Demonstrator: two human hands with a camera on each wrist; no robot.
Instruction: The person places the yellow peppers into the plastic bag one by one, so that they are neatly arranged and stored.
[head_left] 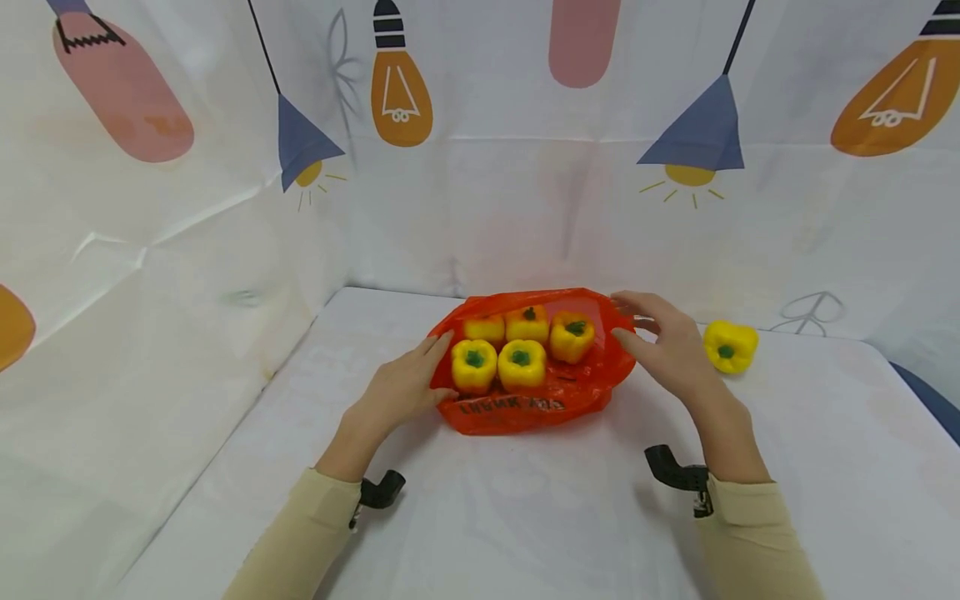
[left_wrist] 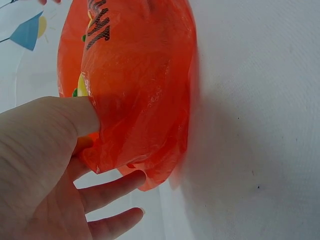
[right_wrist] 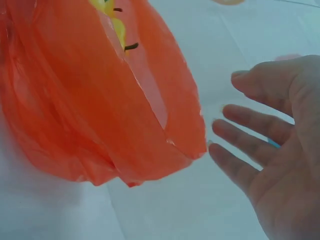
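In the head view, a red plastic bag point(head_left: 570, 404) with dark lettering lies with its mouth gaping upward. Several yellow bell peppers point(head_left: 474, 367) sit inside it, their green stems showing. My left hand point(head_left: 401, 387) is at the bag's left end, thumb and forefinger spread at the mouth. From the left wrist, the thumb passes behind the red film point(left_wrist: 140, 90), its tip hidden, while other fingers stretch out below. At the right end my right hand point(head_left: 667, 342) has its fingers spread. In the right wrist view those fingers are just beside the bag's edge point(right_wrist: 197, 145), holding nothing.
A single yellow bell pepper point(head_left: 731, 347) lies outside the bag, right of my right hand near the table's back edge. The white table point(head_left: 525, 517) meets a white sheet point(head_left: 510, 208) printed with lamps and bulbs at the back and left.
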